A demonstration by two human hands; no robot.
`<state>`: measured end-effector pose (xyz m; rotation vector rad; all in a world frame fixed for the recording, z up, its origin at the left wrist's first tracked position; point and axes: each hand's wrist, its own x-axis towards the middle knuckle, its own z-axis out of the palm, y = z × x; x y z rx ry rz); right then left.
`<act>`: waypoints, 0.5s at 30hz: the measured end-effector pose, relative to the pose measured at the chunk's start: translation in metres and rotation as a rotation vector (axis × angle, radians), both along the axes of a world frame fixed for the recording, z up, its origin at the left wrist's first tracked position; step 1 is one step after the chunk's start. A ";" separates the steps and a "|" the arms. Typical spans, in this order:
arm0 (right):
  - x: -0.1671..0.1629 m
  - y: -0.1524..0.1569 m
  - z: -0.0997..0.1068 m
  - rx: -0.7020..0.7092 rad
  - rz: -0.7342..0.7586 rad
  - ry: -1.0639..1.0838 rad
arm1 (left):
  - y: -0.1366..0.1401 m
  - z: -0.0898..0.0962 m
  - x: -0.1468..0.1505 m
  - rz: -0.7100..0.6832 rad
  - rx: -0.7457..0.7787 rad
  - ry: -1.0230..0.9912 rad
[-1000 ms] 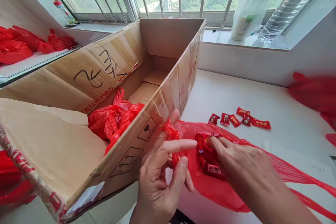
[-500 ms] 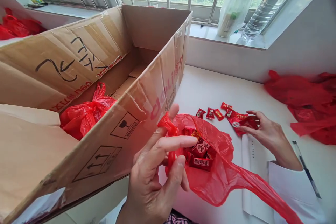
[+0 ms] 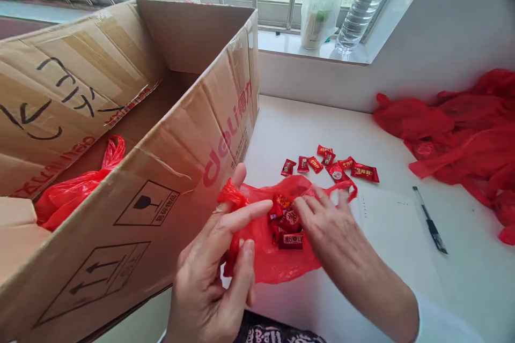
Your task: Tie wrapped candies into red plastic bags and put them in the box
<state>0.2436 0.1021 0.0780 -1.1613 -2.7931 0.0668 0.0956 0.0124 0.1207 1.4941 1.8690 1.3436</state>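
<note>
My left hand (image 3: 219, 252) grips one gathered handle of a thin red plastic bag (image 3: 261, 268), its index finger stretched over the bag's mouth. Several wrapped candies (image 3: 290, 240) in red and dark-red wrappers lie inside. My right hand (image 3: 322, 214) reaches into the bag from the right, fingers bent down and bunched beside the candies. Its fingertips are partly hidden, and I cannot make out what is between them. Just beyond the bag, more red-wrapped candies (image 3: 337, 173) lie scattered on the white table (image 3: 281, 123); the longest candy (image 3: 365, 172) is at their right end.
A tall open cardboard box (image 3: 193, 134) stands at the left, with a tied red bag (image 3: 76, 190) inside. Red bags (image 3: 454, 128) are heaped at the right. A pen (image 3: 430, 222) and white paper (image 3: 386, 225) lie on the table. A water bottle (image 3: 356, 13) stands on the windowsill.
My right hand has moved left from the loose candies into the bag. My left hand keeps hold of the bag's handle. The view has shifted rightward.
</note>
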 end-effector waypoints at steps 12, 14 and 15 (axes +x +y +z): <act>0.098 -0.010 0.015 0.408 -0.185 -0.183 | 0.000 0.005 0.016 -0.015 -0.048 -0.070; 0.093 -0.016 0.025 0.455 -0.028 0.008 | 0.001 0.006 0.018 -0.014 -0.051 -0.074; 0.085 -0.019 0.028 0.427 0.090 0.104 | 0.002 0.006 0.019 -0.016 -0.052 -0.081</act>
